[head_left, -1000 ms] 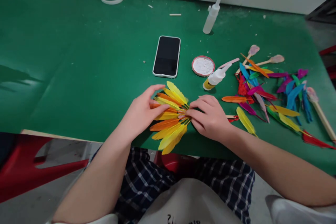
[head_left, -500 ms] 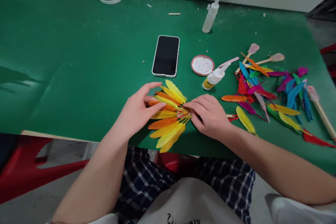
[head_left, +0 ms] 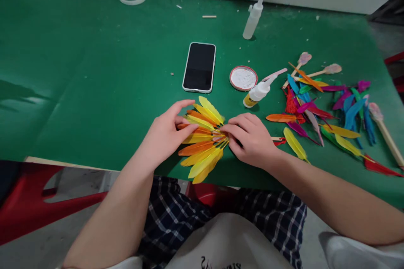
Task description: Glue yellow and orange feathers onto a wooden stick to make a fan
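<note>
While pinching feather fan (head_left: 197, 149) at vanes (head_left: 205, 167) with left hand (head_left: 168, 131) and, seemingly, at quills (head_left: 225, 143) with right hand (head_left: 251, 139), treat as light, soft, easily creased; hold by quills.

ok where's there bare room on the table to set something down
Widest: the green table left of the phone and left hand, nearer than the translucent ring. Smaller, lightly littered: right of the tall bottle, beyond the loose feathers. Crowded: right of the right hand, where those feathers lie.
</note>
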A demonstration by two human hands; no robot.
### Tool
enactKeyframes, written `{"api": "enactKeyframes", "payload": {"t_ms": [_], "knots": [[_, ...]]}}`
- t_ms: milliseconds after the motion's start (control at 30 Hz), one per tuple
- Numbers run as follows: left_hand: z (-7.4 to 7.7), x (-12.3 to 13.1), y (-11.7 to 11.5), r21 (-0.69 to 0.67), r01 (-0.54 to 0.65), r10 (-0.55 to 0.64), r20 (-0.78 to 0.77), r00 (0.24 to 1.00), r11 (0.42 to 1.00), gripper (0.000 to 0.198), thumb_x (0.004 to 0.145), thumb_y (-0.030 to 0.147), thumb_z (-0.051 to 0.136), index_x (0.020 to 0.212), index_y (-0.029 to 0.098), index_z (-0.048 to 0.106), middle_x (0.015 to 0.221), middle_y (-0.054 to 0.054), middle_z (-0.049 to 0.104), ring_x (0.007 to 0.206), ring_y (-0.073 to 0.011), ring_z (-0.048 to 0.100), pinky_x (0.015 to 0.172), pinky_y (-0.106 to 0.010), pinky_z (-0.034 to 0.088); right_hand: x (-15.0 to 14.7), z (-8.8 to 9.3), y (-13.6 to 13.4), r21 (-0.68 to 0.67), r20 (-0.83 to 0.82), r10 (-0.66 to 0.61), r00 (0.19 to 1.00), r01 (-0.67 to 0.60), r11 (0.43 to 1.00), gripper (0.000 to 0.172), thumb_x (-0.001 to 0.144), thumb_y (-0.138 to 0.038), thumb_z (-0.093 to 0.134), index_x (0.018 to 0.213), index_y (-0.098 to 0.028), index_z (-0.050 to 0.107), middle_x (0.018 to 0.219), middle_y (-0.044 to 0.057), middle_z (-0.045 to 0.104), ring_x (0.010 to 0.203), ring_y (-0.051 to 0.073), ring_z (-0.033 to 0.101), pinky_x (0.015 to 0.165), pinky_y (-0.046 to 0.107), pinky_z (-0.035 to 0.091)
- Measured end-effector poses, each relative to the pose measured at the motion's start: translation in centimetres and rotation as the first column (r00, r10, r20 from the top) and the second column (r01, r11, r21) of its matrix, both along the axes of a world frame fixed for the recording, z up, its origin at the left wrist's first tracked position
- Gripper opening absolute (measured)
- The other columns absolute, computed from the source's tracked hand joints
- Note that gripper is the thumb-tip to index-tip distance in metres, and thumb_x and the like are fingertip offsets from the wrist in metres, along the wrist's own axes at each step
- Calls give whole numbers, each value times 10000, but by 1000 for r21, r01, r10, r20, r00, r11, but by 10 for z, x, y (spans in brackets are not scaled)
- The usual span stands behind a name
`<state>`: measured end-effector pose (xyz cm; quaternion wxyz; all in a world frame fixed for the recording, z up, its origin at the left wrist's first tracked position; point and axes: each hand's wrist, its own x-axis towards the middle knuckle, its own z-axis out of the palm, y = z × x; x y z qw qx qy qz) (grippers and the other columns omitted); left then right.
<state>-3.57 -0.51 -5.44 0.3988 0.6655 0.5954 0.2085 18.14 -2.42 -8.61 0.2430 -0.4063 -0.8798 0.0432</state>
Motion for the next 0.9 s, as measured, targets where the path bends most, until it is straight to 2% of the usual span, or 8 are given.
{"api": "enactKeyframes", "payload": {"t_ms": [200, 433, 900], "knots": [[-1, 0, 0, 0, 12, -12, 3, 1000, 1000, 514, 747, 301, 564, 1238, 256, 420, 680, 17, 633, 597, -131, 582, 580, -246, 430, 0, 1, -1, 25, -5, 3, 1000, -3, 1000, 233, 733, -107, 496, 926, -162, 617, 872, 68, 601, 820, 189, 495, 729, 335, 397], [-1, 1, 0, 24, 25, -24, -36, 999, 999, 530, 746, 300, 568, 1248, 275, 403, 636, 40, 610, 520, -104, 531, 538, -231, 399, -2, 7, -1, 32, 10, 85, 996, -85, 996, 214, 755, -105, 482, 865, -177, 651, 878, 73, 600, 850, 193, 479, 754, 341, 407], [0, 1, -1, 31, 39, -37, -69, 997, 999, 532, 741, 304, 564, 1248, 271, 408, 657, 33, 620, 555, -117, 557, 571, -243, 414, -5, 8, 0, 22, 34, 79, 996, -80, 997, 228, 783, -133, 460, 893, -177, 655, 927, 88, 594, 900, 210, 457, 779, 363, 415]]}}
